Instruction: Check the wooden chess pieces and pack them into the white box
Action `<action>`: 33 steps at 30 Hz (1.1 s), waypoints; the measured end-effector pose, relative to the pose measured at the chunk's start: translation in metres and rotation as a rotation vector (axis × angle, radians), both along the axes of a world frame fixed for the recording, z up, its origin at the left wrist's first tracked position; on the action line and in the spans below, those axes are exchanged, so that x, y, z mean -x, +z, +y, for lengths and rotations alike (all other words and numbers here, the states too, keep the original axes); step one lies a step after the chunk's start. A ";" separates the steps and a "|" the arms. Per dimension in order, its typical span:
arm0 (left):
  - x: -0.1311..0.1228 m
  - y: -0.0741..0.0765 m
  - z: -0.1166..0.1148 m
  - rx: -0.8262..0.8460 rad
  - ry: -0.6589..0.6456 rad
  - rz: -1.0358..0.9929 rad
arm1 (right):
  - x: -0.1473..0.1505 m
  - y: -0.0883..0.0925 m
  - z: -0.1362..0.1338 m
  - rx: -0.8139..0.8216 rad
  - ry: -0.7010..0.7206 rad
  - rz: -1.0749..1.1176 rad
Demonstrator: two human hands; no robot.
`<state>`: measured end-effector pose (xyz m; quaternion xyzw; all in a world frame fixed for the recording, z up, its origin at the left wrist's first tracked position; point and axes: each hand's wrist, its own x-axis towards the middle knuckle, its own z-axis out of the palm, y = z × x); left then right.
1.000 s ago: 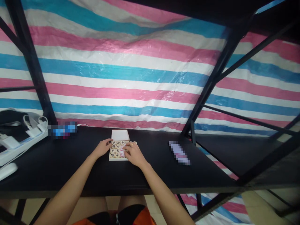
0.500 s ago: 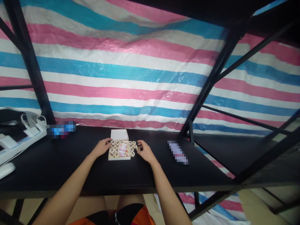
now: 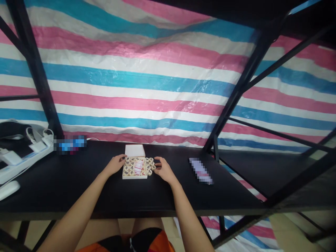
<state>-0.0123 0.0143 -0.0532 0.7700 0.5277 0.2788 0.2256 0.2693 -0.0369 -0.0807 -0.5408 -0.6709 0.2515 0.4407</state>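
Note:
A small square tray [image 3: 134,176] of round wooden game pieces with black and red marks sits on the black table [image 3: 78,189]. My left hand [image 3: 115,165] rests against the tray's left edge, fingers curled on its rim. My right hand [image 3: 162,169] is beside the tray's right side, fingertips touching a small pile of loose pieces [image 3: 150,165] on the table. A white lid [image 3: 134,151] lies flat just behind the tray. A pink-and-white slip [image 3: 138,167] lies among the pieces in the tray.
A blurred flat object [image 3: 201,170] lies to the right on the table. At the left are a white power strip with plugs [image 3: 23,155], a blurred item [image 3: 70,144] and a white object [image 3: 8,190]. Black frame bars [image 3: 233,94] and a striped tarp [image 3: 147,80] stand behind.
My right hand moved off the tray to its right side, uncovering the tray and a pile of loose pieces. The left hand stayed on the tray's left edge.

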 end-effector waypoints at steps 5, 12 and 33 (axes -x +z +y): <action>0.001 -0.001 0.001 0.004 0.000 -0.002 | -0.001 0.001 -0.001 -0.023 -0.030 -0.035; 0.000 -0.002 0.001 -0.005 -0.005 -0.006 | 0.019 0.023 -0.006 -0.156 -0.088 -0.239; 0.000 -0.001 0.001 -0.008 -0.009 -0.001 | 0.033 0.052 -0.006 -0.185 -0.030 -0.590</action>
